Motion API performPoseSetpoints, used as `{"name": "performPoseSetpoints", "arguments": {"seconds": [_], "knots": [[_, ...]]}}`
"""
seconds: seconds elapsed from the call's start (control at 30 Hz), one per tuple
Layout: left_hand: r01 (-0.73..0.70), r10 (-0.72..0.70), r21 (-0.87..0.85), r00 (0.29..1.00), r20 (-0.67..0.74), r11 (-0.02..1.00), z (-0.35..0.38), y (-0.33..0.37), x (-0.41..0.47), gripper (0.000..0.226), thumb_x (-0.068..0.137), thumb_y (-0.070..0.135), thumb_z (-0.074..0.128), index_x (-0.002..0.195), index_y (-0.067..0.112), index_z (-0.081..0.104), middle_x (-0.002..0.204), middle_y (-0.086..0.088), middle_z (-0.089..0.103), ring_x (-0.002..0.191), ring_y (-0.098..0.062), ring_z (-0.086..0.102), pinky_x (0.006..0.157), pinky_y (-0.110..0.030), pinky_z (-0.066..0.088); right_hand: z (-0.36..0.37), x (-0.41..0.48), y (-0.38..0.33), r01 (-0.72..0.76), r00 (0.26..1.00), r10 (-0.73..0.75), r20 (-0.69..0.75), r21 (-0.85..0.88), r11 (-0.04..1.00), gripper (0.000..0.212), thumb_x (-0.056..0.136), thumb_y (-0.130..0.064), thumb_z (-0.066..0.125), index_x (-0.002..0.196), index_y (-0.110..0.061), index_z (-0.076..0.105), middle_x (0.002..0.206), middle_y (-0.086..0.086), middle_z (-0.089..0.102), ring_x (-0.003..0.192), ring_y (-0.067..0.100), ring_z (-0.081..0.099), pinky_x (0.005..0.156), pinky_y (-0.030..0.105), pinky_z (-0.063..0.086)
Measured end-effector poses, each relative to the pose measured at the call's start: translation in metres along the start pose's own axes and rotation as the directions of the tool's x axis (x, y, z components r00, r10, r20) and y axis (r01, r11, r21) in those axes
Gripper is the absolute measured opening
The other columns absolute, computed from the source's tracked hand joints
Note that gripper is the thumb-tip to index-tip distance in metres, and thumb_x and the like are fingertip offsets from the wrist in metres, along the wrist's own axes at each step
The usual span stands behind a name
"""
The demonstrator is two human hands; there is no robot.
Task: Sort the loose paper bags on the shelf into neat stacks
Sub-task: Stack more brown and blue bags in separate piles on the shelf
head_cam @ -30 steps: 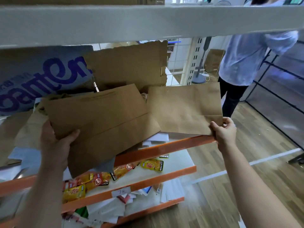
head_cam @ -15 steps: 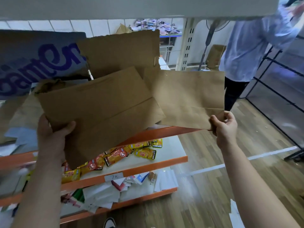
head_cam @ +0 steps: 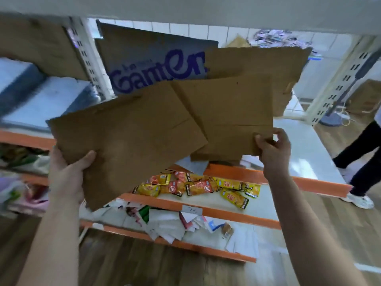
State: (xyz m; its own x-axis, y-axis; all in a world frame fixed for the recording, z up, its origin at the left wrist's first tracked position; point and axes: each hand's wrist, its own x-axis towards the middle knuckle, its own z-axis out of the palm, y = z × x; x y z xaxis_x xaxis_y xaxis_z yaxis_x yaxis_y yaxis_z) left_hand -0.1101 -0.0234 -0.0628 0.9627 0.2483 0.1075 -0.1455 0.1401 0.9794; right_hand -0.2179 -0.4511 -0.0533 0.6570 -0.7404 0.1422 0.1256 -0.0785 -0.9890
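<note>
Two flat brown paper bags are held up in front of the shelf. My left hand (head_cam: 68, 172) grips the larger bag (head_cam: 127, 139) by its lower left edge, thumb on the front. My right hand (head_cam: 274, 149) pinches the lower right corner of the second bag (head_cam: 233, 112), which tucks behind the first one's right side. Behind them a third brown bag (head_cam: 257, 62) and a grey bag with purple lettering (head_cam: 156, 65) lean upright at the back of the shelf (head_cam: 278, 178).
Yellow and red snack packets (head_cam: 195, 184) lie on the lower orange-edged shelf, with loose white papers (head_cam: 171, 223) on the one beneath. A white shelf board runs overhead. A person's legs (head_cam: 362, 153) stand at the right on the wooden floor.
The view has swung left and the picture is blurred. Both bags are still in my hands and now overlap more, the right bag slid further behind the left one.
</note>
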Motion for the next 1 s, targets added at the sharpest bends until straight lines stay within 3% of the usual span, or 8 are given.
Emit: {"name": "performPoseSetpoints", "arguments": {"seconds": [0.13,0.2,0.37,0.53,0.63,0.77,0.87,1.0], "knots": [[0.027,-0.026,0.010,0.993,-0.118,1.000,-0.061,0.007,0.014,0.060,0.069,0.019,0.081,0.116,0.046,0.055,0.118,0.012,0.066,0.112,-0.016,0.062,0.093,-0.045,0.050,0.072,-0.016,-0.002,0.068,0.997,-0.064,0.046,-0.075,0.995,0.021,0.074,-0.018,0.068,0.075,-0.035,0.056,0.078,-0.003,0.061,0.075,0.018,0.056,0.067,0.039,0.047],[0.034,-0.032,0.013,0.989,-0.146,0.999,-0.096,0.009,0.027,0.063,0.069,0.020,0.080,0.122,0.040,0.053,0.120,0.008,0.066,0.113,-0.018,0.061,0.097,-0.050,0.047,0.111,-0.029,0.002,0.113,0.993,-0.108,0.055,-0.105,0.988,0.020,0.074,-0.018,0.069,0.079,-0.034,0.058,0.084,-0.005,0.063,0.083,0.018,0.060,0.074,0.038,0.048],[0.030,-0.032,-0.016,0.989,-0.142,0.999,-0.181,0.013,0.071,0.063,0.072,0.010,0.078,0.127,0.028,0.053,0.120,0.000,0.067,0.110,-0.025,0.063,0.091,-0.052,0.051,0.208,-0.070,0.014,0.097,0.994,-0.091,0.053,-0.127,0.987,0.018,0.081,-0.017,0.069,0.093,-0.018,0.056,0.089,0.002,0.062,0.083,0.019,0.057,0.071,0.033,0.045],[0.035,-0.037,-0.022,0.992,-0.118,0.999,-0.259,0.023,0.120,0.070,0.074,0.006,0.077,0.134,0.023,0.047,0.125,0.000,0.064,0.111,-0.020,0.063,0.084,-0.037,0.056,0.304,-0.119,0.012,0.089,0.995,-0.081,0.065,-0.124,0.988,0.016,0.079,-0.021,0.069,0.088,-0.022,0.055,0.085,-0.002,0.060,0.081,0.016,0.056,0.065,0.024,0.042],[0.032,-0.037,-0.039,0.992,-0.121,0.999,-0.299,0.029,0.143,0.061,0.076,0.002,0.075,0.125,0.031,0.053,0.117,0.005,0.067,0.101,-0.012,0.067,0.071,-0.027,0.058,0.357,-0.149,0.013,0.049,0.994,-0.042,0.102,-0.060,0.997,0.016,0.081,-0.023,0.069,0.081,-0.030,0.054,0.087,-0.005,0.062,0.077,0.008,0.056,0.067,0.018,0.043],[0.032,-0.044,-0.074,0.986,-0.159,0.997,-0.341,0.030,0.169,0.058,0.077,-0.001,0.073,0.120,0.034,0.056,0.117,0.006,0.068,0.104,-0.016,0.066,0.077,-0.033,0.059,0.420,-0.180,0.013,0.038,0.986,-0.027,0.163,-0.066,0.997,0.016,0.084,-0.024,0.069,0.082,-0.035,0.057,0.091,-0.008,0.066,0.082,0.003,0.061,0.072,0.023,0.047],[0.028,-0.045,-0.100,0.984,-0.170,0.995,-0.362,0.027,0.191,0.055,0.078,-0.002,0.072,0.118,0.034,0.058,0.119,0.004,0.067,0.108,-0.019,0.065,0.084,-0.037,0.057,0.466,-0.188,0.013,0.027,0.984,-0.025,0.175,-0.013,1.000,0.015,0.086,-0.016,0.069,0.092,-0.026,0.059,0.092,-0.009,0.066,0.079,-0.004,0.062,0.071,0.014,0.048],[0.022,-0.041,-0.105,0.983,-0.181,0.994,-0.386,0.024,0.236,0.050,0.079,-0.006,0.069,0.110,0.033,0.060,0.107,0.006,0.072,0.096,-0.015,0.069,0.076,-0.031,0.059,0.534,-0.192,0.013,-0.018,0.977,0.008,0.213,0.045,0.999,0.016,0.086,-0.011,0.068,0.098,-0.017,0.060,0.094,-0.005,0.069,0.084,0.004,0.065,0.078,0.022,0.052]]}}
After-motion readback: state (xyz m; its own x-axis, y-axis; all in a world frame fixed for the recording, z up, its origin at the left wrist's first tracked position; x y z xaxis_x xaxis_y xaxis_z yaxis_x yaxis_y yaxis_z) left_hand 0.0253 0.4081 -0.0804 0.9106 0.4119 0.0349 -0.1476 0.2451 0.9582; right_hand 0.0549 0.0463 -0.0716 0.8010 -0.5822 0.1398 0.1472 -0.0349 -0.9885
